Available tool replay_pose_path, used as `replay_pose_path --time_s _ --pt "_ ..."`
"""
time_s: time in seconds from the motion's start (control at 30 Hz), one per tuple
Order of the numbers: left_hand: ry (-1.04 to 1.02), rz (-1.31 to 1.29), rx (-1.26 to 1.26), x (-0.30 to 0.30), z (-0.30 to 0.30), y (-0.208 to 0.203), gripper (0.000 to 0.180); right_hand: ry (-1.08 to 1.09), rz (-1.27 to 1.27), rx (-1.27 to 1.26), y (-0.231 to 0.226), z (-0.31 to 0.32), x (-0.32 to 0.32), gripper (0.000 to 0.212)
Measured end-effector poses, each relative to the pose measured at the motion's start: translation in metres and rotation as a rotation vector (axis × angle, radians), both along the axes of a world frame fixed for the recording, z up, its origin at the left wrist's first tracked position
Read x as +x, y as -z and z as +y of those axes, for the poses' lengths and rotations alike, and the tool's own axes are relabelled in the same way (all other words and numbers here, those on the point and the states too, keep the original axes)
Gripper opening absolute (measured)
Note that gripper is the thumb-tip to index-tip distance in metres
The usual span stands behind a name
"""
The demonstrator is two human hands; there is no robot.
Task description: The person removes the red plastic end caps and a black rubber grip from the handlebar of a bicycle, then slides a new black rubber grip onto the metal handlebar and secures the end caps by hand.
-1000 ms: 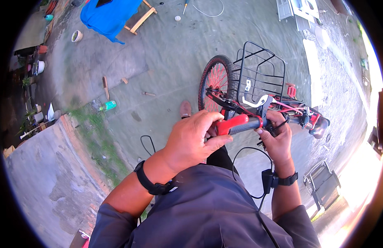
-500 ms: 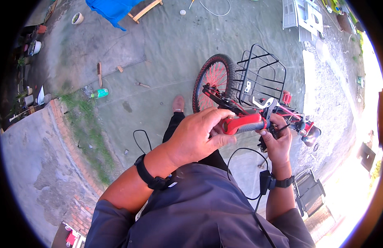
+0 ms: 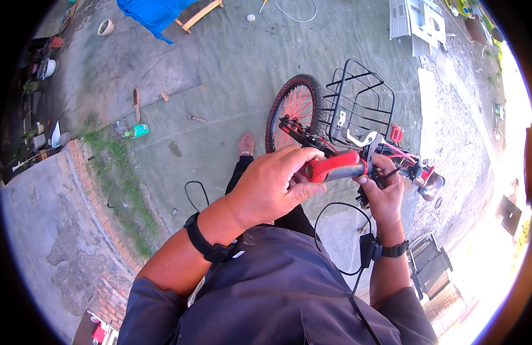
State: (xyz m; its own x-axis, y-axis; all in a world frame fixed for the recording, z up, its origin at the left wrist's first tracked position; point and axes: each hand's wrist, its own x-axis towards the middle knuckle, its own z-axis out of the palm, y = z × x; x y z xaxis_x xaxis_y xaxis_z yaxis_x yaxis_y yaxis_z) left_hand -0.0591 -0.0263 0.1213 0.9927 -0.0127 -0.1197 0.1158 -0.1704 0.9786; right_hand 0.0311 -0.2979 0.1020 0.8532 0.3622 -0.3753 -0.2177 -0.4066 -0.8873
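The person stands over a small red bicycle (image 3: 358,144) on a concrete yard floor (image 3: 231,75), looking down at both hands.

Left hand (image 3: 272,187): fingers (image 3: 295,158) curled shut round the inner end of the red handlebar grip (image 3: 335,168), thumb lying along its underside. A black watch strap (image 3: 205,244) sits on that wrist.

Right hand (image 3: 384,192): raised w/ palm side toward the bar, fingers closed on the black part at the outer end of the grip, prob. a brake lever or clamp; the view is too cramped to tell which. A black device on a strap (image 3: 374,248) is on this wrist, w/ a thin black cable (image 3: 329,230) looping from it across the person's front.

The grip lies roughly level between the two hands, in front of the chest, just below the black wire basket (image 3: 363,100) mounted at the bike's front. The front wheel (image 3: 292,109), black tyre w/ red spokes, stands just left of the basket, touching the floor. One brown shoe (image 3: 246,144) shows beside the wheel.

Further off on the floor: a green bottle (image 3: 137,131) lying by a strip of grass, a brush (image 3: 136,100) near it, a blue cloth (image 3: 157,14) over a wooden frame at the top edge, and grey slatted panels (image 3: 412,17) top right. A brick edge (image 3: 99,201) runs along the left.
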Motion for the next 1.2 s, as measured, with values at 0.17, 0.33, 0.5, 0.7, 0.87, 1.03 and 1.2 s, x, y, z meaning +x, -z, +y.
replay_pose_path --time_s 0.17,0.33,0.5,0.7,0.87,1.03,1.2 --pt "-0.047 0.200 -0.142 -0.011 -0.006 0.003 0.062 0.000 0.006 0.004 0.001 -0.001 0.000 0.038" --pt "-0.011 0.323 -0.093 -0.027 0.001 0.008 0.064 0.038 -0.030 0.007 0.004 0.001 -0.002 0.040" --pt "0.033 0.413 -0.047 -0.038 0.002 0.006 0.062 0.076 -0.002 0.099 -0.002 0.005 -0.002 0.042" --pt "0.116 0.473 -0.013 -0.043 -0.006 0.004 0.056 0.107 0.008 0.232 0.003 -0.003 -0.002 0.054" --pt "0.173 0.527 0.023 -0.046 -0.019 0.001 0.049 0.143 0.018 0.222 -0.017 -0.020 -0.003 0.051" --pt "0.215 0.553 0.080 -0.063 -0.028 0.013 0.048 0.167 0.041 0.181 -0.024 -0.051 -0.015 0.045" --pt "0.174 0.673 0.122 -0.090 -0.027 0.026 0.049 -0.037 0.134 0.113 -0.009 -0.080 -0.030 0.041"
